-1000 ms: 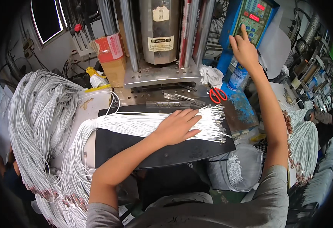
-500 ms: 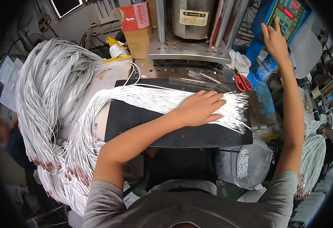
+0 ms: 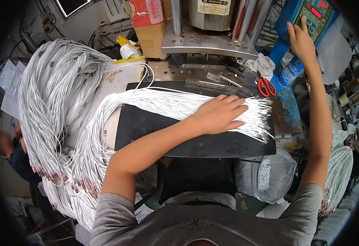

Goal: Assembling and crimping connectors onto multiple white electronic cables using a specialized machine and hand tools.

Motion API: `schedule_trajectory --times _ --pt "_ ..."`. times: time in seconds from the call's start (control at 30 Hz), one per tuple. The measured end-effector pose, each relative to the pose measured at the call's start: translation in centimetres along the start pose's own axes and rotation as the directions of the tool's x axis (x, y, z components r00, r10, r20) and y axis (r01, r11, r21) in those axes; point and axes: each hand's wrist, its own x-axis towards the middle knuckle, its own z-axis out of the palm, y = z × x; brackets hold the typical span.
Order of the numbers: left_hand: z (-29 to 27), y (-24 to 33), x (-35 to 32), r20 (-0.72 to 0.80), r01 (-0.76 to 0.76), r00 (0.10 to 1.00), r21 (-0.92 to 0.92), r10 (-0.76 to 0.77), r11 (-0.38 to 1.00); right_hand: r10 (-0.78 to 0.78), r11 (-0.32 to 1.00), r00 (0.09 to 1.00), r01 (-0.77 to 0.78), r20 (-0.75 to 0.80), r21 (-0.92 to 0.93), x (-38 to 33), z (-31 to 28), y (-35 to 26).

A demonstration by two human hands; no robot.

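Note:
My left hand (image 3: 218, 115) lies palm down with its fingers spread across a bundle of white cables (image 3: 163, 104). The bundle runs over a black board (image 3: 167, 141), its small metal connector ends (image 3: 265, 119) fanned out to the right of the hand. Raised at the upper right, my right hand (image 3: 302, 43) reaches to a blue control panel (image 3: 317, 20) with red lit digits. Its index finger is stretched out at the panel's keys; whether it presses one I cannot tell. Nothing shows in that hand.
More white cables (image 3: 56, 90) are heaped on the left. Behind the board stands a metal press (image 3: 208, 43) with posts. Red-handled scissors (image 3: 266, 87), a blue spray can (image 3: 290, 73) and metal bars (image 3: 212, 85) lie or stand nearby. A bag-lined bin (image 3: 280, 176) sits below the board.
The whole view has shifted slightly, with the bench appearing a little further right and up. My left hand stays on the cables, and my right hand is still at the panel.

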Motion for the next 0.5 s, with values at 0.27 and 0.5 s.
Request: schedule_trajectory --times 0.27,0.5 --pt "0.2 -0.2 0.0 0.005 0.000 1.000 0.008 0.000 1.000 -0.007 1.000 1.000 0.007 -0.010 -0.012 0.0 0.1 0.1" --pt "0.5 0.0 0.3 0.005 -0.013 1.000 0.010 0.013 1.000 -0.057 0.998 0.996 0.059 -0.066 0.020 -0.3 -0.9 0.5"
